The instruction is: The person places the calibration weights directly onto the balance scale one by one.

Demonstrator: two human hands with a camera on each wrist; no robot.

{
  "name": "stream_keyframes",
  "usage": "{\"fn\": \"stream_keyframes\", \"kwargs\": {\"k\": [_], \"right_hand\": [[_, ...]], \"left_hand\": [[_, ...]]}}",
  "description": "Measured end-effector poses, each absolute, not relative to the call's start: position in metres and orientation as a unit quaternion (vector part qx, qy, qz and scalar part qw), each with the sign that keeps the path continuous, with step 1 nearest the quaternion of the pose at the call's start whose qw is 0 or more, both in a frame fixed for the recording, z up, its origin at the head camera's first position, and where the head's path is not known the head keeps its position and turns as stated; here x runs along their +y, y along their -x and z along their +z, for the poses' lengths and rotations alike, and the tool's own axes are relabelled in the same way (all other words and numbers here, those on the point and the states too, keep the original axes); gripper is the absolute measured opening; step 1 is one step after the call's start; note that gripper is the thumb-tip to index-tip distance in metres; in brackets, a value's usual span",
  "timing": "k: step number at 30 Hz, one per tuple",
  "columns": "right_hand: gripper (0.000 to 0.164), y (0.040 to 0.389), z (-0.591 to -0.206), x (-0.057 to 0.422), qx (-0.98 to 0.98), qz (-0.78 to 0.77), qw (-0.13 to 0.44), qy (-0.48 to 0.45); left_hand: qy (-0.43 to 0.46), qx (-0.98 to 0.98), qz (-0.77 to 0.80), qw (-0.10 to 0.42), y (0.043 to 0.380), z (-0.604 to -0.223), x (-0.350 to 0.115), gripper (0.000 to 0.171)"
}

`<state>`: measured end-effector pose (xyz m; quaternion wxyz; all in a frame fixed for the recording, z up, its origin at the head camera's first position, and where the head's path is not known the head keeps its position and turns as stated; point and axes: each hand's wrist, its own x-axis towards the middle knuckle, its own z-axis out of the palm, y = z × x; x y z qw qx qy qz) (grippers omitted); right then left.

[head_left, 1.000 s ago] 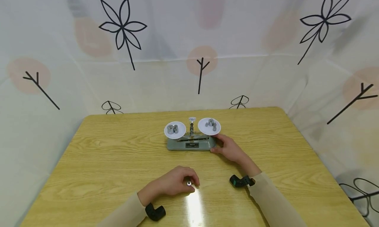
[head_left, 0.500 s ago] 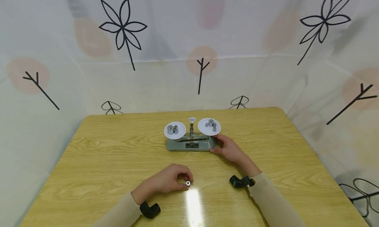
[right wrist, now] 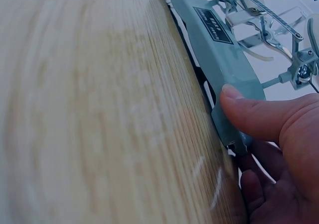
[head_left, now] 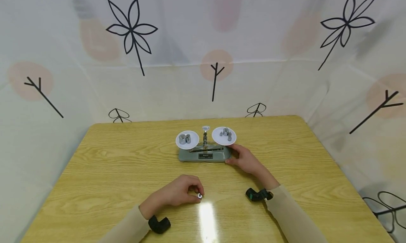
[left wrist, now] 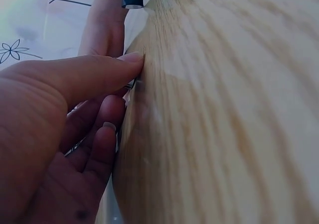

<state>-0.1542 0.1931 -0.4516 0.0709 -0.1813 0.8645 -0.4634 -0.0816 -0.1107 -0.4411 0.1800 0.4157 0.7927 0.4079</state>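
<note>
Low in the middle of the head view, my left hand [head_left: 180, 192] pinches a small metal weight [head_left: 200, 196] between thumb and fingers, down at the tabletop. In the left wrist view the thumb [left wrist: 99, 74] and fingers mostly hide it. A grey-green balance scale [head_left: 190, 156] stands further back. My right hand [head_left: 245, 161] grips the right end of its base [right wrist: 219, 50], thumb on the front face, fingers around the back. Several metal weights [head_left: 226, 131] stand on the right white pan [head_left: 223, 142], and a wide weight [head_left: 182, 139] and a narrower one [head_left: 188, 138] on the left pan [head_left: 188, 145].
The wooden table [head_left: 111, 158] reaches back to a patterned cloth backdrop [head_left: 171, 91], which also encloses both sides. Each wrist wears a black camera [head_left: 159, 224]. A bright light reflection lies on the table near the front.
My left hand has moved slightly left with the weight, its fingertips drawn closer around it. The right hand stays on the scale's base, and the weights on the pans are unmoved.
</note>
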Motion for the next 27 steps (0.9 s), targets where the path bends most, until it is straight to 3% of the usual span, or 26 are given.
{"fn": "stream_keyframes", "kwargs": {"k": [27], "right_hand": [[0.069, 0.1539, -0.4531, 0.1936, 0.86, -0.471, 0.061, 0.186]], "left_hand": [[-0.412, 0.782, 0.433, 0.181, 0.0817, -0.4405, -0.1103, 0.014]]}}
